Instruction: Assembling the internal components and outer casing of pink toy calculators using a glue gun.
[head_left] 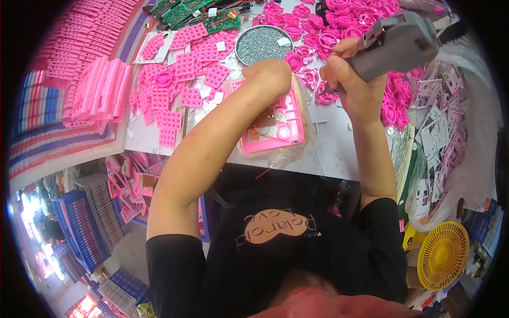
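Observation:
My right hand (363, 95) is wrapped round the grip of a grey electric screwdriver (395, 45), lifted over the right part of the table. My left hand (270, 74) is bent at the wrist above the far end of a pink plastic housing (298, 119); its fingers are hidden from view. The housing lies open side up, with a brown board (263, 119), round parts and thin wires in it. Just beyond my left hand stands a round tin (236, 47) full of small metal screws.
Pink button pads (184, 66) lie scattered to the left, beside stacked pink casings (103, 90). Green circuit boards (196, 18) are at the back. Pink ring-shaped parts (344, 21) are heaped back right. A bag of white printed pieces (437, 138) and a yellow basket (442, 255) are at right.

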A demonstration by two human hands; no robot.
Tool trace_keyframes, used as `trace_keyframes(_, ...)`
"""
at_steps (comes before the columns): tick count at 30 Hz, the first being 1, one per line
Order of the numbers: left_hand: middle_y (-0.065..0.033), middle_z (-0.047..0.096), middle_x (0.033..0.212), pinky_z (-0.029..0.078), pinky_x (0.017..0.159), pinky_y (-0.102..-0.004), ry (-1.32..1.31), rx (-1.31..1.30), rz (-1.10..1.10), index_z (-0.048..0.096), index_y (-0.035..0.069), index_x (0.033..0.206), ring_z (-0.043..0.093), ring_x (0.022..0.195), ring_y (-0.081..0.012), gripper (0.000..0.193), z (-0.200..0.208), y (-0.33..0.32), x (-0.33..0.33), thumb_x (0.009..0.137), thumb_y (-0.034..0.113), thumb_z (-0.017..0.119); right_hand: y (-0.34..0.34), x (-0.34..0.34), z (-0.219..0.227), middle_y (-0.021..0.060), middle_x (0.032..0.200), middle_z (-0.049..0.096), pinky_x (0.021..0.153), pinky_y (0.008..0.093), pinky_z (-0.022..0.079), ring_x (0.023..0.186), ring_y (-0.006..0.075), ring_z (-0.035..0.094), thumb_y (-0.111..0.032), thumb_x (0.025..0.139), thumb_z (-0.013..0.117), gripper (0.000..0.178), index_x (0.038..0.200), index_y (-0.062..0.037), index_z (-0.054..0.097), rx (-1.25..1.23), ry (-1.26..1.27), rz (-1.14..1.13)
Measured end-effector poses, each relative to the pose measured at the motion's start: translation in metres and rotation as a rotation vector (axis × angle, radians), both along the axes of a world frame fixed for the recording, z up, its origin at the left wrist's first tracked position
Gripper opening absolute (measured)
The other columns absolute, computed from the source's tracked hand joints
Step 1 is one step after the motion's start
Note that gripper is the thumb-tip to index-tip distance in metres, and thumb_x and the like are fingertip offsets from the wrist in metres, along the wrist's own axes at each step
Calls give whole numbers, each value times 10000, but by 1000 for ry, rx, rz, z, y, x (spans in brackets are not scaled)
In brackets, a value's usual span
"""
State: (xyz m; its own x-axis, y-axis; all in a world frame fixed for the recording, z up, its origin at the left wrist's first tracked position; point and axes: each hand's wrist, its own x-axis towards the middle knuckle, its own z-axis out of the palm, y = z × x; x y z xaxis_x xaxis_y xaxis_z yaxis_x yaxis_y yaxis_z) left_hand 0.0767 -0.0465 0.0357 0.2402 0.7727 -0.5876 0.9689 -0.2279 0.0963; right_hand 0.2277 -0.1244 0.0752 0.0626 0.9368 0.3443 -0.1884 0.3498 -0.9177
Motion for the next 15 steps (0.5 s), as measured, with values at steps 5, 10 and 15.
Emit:
trace_keyframes(5, -146, 735, 1122, 521, 909, -498, 114, 138, -45, 764, 69, 1040, 694, 1087, -330, 265, 5, -11, 16, 795, 147, 701, 3, 20, -7, 50, 685, 590, 590, 328, 488, 557, 132, 539, 34, 893, 670, 169, 1055, 23, 621, 63, 107, -2)
trace_keyframes(10, -142, 747, 1062, 537, 883, -456, 69, 219, -11, 771, 86, 1002, 713, 1016, -325, 257, 1, -19, 8, 770, 188, 725, -5, 30, 1, 47, 690, 596, 617, 317, 499, 572, 124, 544, 13, 898, 687, 164, 1051, 26, 628, 67, 19, -53)
trace_keyframes(15, -128, 748, 904, 549, 756, -430, -130, 330, -90, 750, 52, 890, 713, 815, -361, 227, -2, -29, -20, 715, 195, 729, -8, 39, -6, 13, 717, 645, 516, 198, 430, 576, 66, 574, -93, 861, 792, 193, 988, 0, 681, 57, 123, -36)
